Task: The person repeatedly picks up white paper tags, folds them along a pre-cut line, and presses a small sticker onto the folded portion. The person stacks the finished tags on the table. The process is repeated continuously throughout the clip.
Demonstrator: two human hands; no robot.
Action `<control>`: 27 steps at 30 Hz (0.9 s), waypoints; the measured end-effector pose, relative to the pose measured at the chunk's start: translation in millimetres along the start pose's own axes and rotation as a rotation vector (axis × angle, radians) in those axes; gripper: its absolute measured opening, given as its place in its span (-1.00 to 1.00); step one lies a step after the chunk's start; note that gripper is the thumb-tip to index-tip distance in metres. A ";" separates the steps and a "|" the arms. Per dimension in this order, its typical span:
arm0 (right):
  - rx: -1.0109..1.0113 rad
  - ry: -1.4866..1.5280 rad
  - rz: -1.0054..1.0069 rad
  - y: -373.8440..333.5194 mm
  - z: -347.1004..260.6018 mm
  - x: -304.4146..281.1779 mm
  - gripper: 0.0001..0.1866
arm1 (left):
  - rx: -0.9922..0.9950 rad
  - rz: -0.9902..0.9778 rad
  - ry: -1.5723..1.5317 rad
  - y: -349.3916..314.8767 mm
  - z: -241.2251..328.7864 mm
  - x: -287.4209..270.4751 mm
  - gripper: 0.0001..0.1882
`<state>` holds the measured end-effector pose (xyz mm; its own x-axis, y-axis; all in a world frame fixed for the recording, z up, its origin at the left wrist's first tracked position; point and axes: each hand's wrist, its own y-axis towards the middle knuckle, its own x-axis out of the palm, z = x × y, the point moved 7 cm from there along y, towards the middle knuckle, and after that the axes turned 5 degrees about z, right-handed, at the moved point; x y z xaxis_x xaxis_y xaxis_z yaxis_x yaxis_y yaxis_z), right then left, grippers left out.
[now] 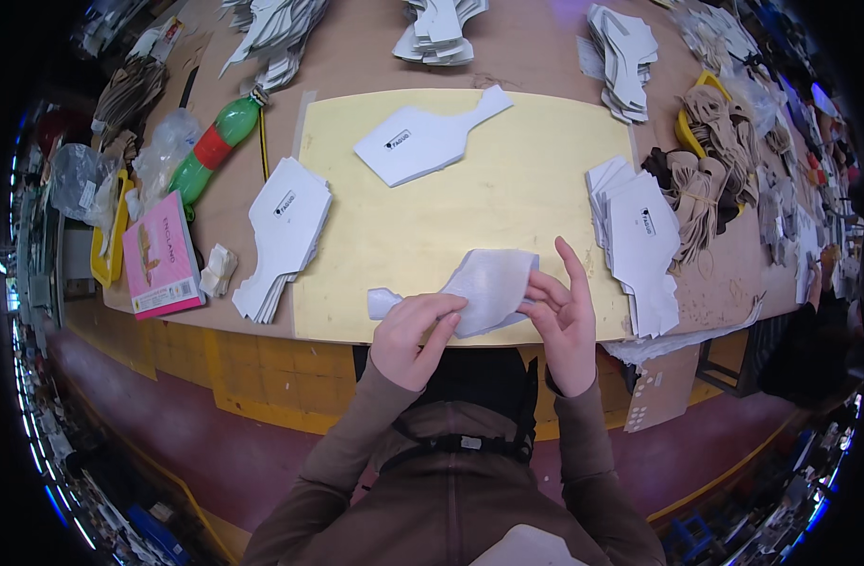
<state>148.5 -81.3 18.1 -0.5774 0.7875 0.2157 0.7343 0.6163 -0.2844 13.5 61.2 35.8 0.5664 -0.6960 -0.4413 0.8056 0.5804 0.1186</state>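
Observation:
A white, thin cut-out piece (486, 291), broad at one end and narrow at the other, lies at the front of the pale yellow board (347, 236). My left hand (413, 340) grips its narrower middle, thumb and fingers closed at the edge. My right hand (566, 325) has the broad end's right edge between thumb and fingers, its index finger raised. That end looks slightly lifted and curled. Farther up the board lies a similar white piece (422, 146) with a small dark printed mark. Stacks of such pieces flank the board, at left (285, 226) and right (639, 236).
More white stacks (436, 33) stand along the far side. On the left are a green bottle (215, 146), a pink pad (161, 255), a crumpled white lump (218, 271) and a yellow tray (113, 226). Bundled beige strips (701, 184) fill the right. Another person's hand (828, 259) shows far right.

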 end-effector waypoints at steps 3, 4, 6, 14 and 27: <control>-0.077 -0.123 0.026 2.9 -5.4 3.3 -0.11 | 0.064 0.015 0.055 -0.5 -0.3 4.5 -0.81; -0.074 -0.158 0.053 4.3 -5.1 2.9 -0.16 | 0.095 0.020 0.068 0.1 1.0 6.7 -0.80; -0.146 -0.203 0.076 6.4 -9.4 3.1 -0.26 | 0.151 0.041 0.127 2.8 3.2 10.8 -0.78; -0.267 -0.499 0.134 10.5 -14.0 -11.0 -0.65 | 0.285 0.067 0.214 11.0 7.2 34.6 -0.64; -0.606 -1.114 0.154 -8.0 -30.3 20.6 -0.47 | 0.240 -0.187 0.628 2.5 -7.2 56.6 -0.39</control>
<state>141.5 -69.8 53.1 -0.2421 0.6014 -0.7614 0.6947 0.6553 0.2966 46.3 26.3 4.7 0.2650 -0.3574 -0.8956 0.9369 0.3149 0.1516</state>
